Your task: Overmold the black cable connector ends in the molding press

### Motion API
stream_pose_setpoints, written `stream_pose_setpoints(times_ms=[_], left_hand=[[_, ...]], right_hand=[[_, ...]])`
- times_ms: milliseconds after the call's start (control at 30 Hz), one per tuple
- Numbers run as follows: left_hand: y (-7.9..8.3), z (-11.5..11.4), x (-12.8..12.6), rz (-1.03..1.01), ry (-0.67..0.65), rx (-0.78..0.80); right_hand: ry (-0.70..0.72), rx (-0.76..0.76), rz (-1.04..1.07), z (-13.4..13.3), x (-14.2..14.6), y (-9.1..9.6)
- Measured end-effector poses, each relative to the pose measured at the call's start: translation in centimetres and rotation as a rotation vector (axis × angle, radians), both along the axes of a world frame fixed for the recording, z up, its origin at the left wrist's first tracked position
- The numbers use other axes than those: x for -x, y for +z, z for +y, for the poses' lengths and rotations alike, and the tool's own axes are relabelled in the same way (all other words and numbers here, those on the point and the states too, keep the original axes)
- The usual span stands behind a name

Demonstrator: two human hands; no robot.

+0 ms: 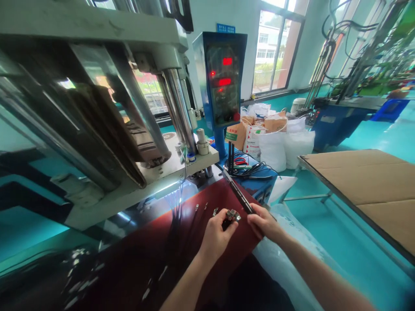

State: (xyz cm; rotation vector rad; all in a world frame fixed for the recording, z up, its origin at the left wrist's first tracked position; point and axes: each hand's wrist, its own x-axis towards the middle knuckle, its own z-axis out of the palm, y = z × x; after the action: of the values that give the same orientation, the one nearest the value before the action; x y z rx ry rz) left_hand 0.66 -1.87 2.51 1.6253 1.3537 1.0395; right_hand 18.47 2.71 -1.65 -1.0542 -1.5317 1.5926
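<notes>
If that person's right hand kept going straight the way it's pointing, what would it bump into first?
Probably the small metal fittings held in the left hand. They sit just ahead of the fingers of the right hand, which grips a long black bar. Depth is hard to judge from this view.

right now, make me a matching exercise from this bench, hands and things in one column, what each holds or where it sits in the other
1. left hand
2. right hand
3. red-handled pliers
4. cardboard sheet

a. lying flat at the far right of the view
b. gripping a long dark bar
c. on the blue surface behind the dark red mat
d. holding small metal clips on dark cables

Pairs: 1-d, 2-b, 3-c, 4-a
</notes>
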Motion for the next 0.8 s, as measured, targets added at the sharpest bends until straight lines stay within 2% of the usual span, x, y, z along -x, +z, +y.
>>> stream_pose_setpoints(times_ms=[100,200,467,800], left_hand=[[-0.2,0.2,-0.3,0.043,-0.016,0.004],[-0.7,0.9,-0.6,0.072,-0.009,0.078],[-1.8,2.6,-1.4,-0.090,0.014,0.333],[-3.3,2.7,-1.5,-0.054,0.050,0.263]], right_hand=[[-0.117,0.037,0.231,-0.6,1.9,-0.6],[-0.165,0.045,0.307,-0.8,3.1,-0.9],[-0.257,-0.047,0.252,-1.2,3.7,-1.3],[-0.333,-0.170,0.152,-1.7,4.2,-1.4]])
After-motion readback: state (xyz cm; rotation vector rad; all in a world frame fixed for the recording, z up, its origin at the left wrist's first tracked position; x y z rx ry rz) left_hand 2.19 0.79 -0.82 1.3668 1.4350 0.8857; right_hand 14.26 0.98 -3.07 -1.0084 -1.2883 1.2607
